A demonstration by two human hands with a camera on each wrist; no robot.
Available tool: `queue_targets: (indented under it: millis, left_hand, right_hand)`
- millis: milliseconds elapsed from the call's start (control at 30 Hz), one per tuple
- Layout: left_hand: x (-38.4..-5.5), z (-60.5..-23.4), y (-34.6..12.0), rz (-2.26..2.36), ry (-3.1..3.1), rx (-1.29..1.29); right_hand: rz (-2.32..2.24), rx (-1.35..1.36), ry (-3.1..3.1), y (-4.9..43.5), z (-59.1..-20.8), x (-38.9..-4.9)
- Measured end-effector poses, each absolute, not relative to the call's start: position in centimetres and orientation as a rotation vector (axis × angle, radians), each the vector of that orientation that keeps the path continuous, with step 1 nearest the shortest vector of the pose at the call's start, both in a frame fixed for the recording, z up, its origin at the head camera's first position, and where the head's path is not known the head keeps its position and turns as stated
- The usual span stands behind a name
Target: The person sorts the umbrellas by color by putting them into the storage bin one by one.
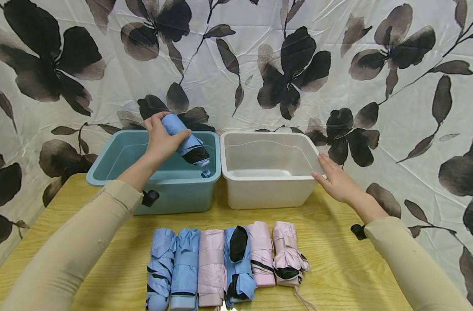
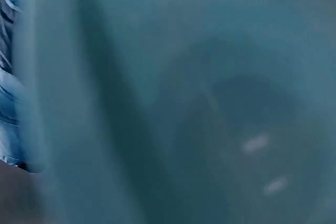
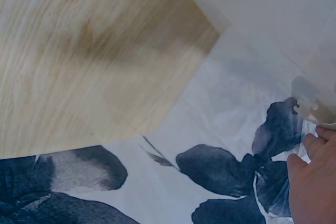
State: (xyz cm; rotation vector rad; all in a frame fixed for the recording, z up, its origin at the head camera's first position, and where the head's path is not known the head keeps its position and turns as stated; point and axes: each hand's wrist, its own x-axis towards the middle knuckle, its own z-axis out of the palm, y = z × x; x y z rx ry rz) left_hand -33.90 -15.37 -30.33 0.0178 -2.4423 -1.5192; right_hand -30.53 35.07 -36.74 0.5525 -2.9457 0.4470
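Observation:
My left hand grips a folded blue umbrella above the teal bin, its lower end tilted down to the right inside the rim. In the left wrist view the teal bin wall is blurred and fills most of the picture. My right hand rests with extended fingers on the right rim of the white bin. The right wrist view has that hand at the right edge, by the bin's rim. Nothing lies inside the white bin's visible part.
A row of folded umbrellas lies on the wooden table in front of the bins: blue ones, such as the leftmost blue umbrella, and pink ones, such as the rightmost pink umbrella. A floral cloth hangs behind.

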Motion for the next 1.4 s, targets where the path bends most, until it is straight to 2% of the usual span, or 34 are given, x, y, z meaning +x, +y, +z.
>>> queue_targets:
  millis: [333,633,1400]
  left_hand:
    - [-38.0,-32.4,-12.7,-1.560,-2.675,-0.095]
    - [-39.4,-33.8,-12.5,-1.962,-2.816,-0.078]
    - [-39.4,-36.3,-12.5,-1.449,-3.319,-0.261]
  right_hand:
    - [0.454,0.557,-2.948,34.8,-36.1,-30.8]
    - [0.468,0.559,-2.950,34.6,-35.9,-30.9]
    - [0.480,0.554,-2.960,35.1,-36.6,-30.6]
